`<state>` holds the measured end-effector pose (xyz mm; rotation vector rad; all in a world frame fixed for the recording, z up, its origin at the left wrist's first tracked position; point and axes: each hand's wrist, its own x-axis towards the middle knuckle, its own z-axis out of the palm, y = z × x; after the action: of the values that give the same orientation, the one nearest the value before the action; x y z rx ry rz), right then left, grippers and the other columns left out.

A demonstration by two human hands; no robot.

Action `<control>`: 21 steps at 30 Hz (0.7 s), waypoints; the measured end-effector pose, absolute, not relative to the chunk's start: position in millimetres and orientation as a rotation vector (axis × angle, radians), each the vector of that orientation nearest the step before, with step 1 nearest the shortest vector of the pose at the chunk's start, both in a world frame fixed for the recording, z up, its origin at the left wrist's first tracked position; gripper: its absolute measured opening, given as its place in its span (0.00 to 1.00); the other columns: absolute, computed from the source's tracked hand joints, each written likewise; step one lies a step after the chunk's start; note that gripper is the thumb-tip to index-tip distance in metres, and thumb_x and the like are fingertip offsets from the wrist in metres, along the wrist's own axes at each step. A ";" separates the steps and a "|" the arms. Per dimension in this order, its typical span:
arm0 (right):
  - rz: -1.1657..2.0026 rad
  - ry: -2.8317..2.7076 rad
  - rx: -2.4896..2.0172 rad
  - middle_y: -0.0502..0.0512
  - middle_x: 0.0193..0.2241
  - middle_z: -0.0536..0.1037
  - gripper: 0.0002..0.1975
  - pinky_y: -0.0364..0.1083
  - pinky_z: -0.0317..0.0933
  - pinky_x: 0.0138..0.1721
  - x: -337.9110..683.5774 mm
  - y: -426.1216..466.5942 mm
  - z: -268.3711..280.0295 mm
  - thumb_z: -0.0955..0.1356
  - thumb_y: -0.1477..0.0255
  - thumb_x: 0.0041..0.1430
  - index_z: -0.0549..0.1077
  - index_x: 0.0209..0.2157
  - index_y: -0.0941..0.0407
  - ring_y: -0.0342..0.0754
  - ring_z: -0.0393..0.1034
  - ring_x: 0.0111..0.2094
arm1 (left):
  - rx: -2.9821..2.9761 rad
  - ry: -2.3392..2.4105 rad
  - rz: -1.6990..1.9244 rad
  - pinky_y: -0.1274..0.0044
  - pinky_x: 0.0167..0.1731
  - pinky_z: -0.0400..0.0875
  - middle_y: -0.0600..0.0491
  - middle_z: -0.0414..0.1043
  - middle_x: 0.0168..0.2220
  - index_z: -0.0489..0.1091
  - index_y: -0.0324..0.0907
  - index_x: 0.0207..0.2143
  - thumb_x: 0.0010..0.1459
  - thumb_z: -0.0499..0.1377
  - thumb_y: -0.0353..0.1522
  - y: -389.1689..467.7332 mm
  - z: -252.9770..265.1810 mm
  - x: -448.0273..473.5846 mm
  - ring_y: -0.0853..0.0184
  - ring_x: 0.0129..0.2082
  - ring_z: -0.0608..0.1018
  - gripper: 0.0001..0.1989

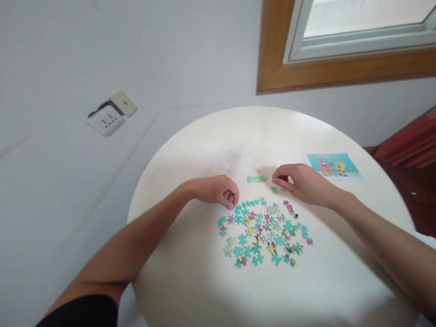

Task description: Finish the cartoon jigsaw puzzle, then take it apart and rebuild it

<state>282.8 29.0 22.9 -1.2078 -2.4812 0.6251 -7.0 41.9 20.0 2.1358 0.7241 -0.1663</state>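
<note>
My left hand [221, 190] is curled at the upper left edge of a spread of loose jigsaw puzzle pieces [259, 227], its fingertips close to the tabletop. Whatever its closed fingers hold, if anything, is too small to make out. To the right, my right hand [298, 179] is bent with its fingers drawn together, and any piece in them is hidden. Just left of its fingertips lies a short strip of joined puzzle pieces [257, 179], mostly teal and yellow-green. A loose teal piece [274, 190] rests below those fingertips.
All this lies on a round white table [190, 150]. A picture sheet with cartoon figures [334, 164] lies beyond my right forearm. A wall with a socket [107, 119] and a wood-framed window [272, 77] stands behind the table; a red curtain [408, 141] hangs at right.
</note>
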 end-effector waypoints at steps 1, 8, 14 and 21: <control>0.627 -2.480 -1.208 0.53 0.28 0.78 0.11 0.46 0.56 0.30 282.8 29.1 22.9 0.64 0.67 0.62 0.77 0.32 0.54 0.45 0.67 0.26 | 2.140 0.723 -0.158 0.81 0.29 0.64 0.54 0.71 0.27 0.76 0.38 0.33 0.52 0.66 0.28 42.0 20.1 -7.1 0.72 0.27 0.72 0.04; 0.625 -2.475 -1.142 0.53 0.27 0.77 0.09 0.46 0.57 0.31 278.3 25.7 21.7 0.64 0.69 0.62 0.76 0.33 0.55 0.45 0.66 0.27 | 2.148 0.747 -0.097 0.81 0.26 0.61 0.56 0.68 0.24 0.72 0.38 0.29 0.55 0.63 0.30 43.8 19.1 -7.9 0.73 0.24 0.69 0.05; 0.647 -2.533 -0.950 0.54 0.29 0.76 0.11 0.46 0.59 0.34 266.3 15.7 19.0 0.62 0.71 0.64 0.75 0.35 0.56 0.45 0.66 0.30 | 2.113 0.785 -0.115 0.82 0.26 0.60 0.56 0.69 0.24 0.73 0.38 0.28 0.53 0.64 0.29 47.0 18.9 -11.5 0.73 0.24 0.69 0.03; 0.632 -2.504 -0.969 0.54 0.30 0.76 0.10 0.47 0.59 0.35 268.7 19.0 17.2 0.63 0.70 0.64 0.76 0.36 0.55 0.46 0.67 0.31 | 2.098 0.802 -0.130 0.81 0.27 0.61 0.57 0.68 0.24 0.74 0.38 0.27 0.48 0.69 0.30 47.8 16.2 -13.0 0.73 0.25 0.69 0.07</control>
<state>268.7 19.0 17.2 -0.9688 -2.5041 0.6322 -13.0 47.8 16.2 2.0981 0.8017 -0.1300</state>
